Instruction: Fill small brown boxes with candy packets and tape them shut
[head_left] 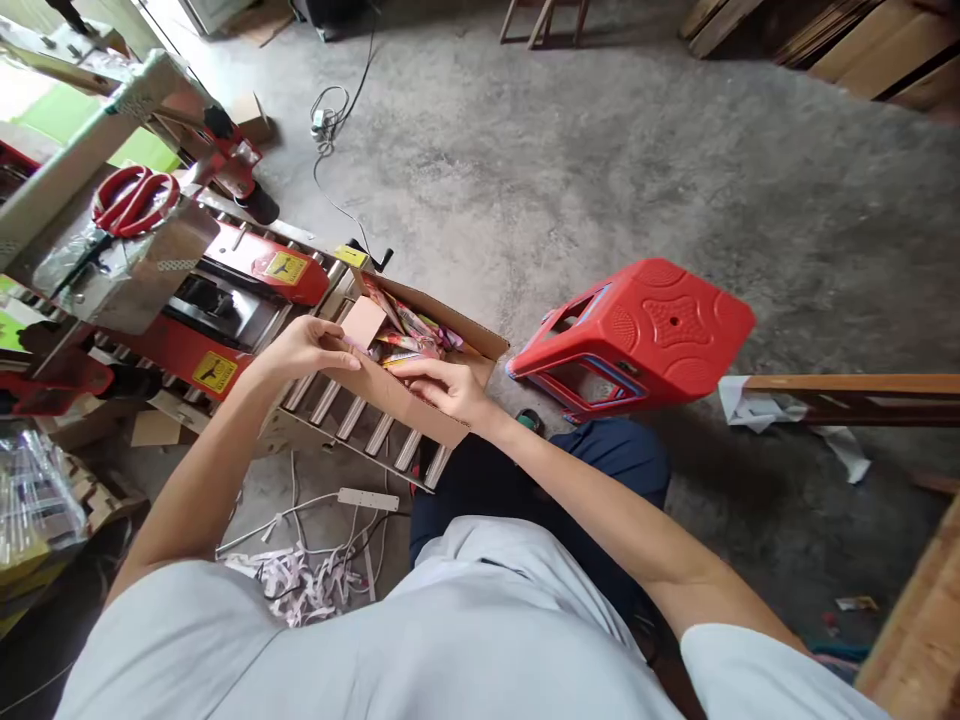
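Observation:
An open cardboard box (pixel 405 400) rests at the end of a roller conveyor (pixel 352 415), filled with colourful printed packets (pixel 412 335). My left hand (pixel 307 352) is closed on the box's near left corner, its thumb along the top edge beside a raised inner flap (pixel 364 323). Over the near wall bends my right hand (pixel 446 388), closed on that edge with its fingertips on the inner side, close to the packets. Part of the right fingertips is hidden.
Left of the box stands a red carton-sealing machine (pixel 300 275), with red-handled scissors (pixel 135 200) on top. A red plastic stool (pixel 660 325) is on the right. Below lie a power strip (pixel 367 500), cables and paper strips (pixel 307 585).

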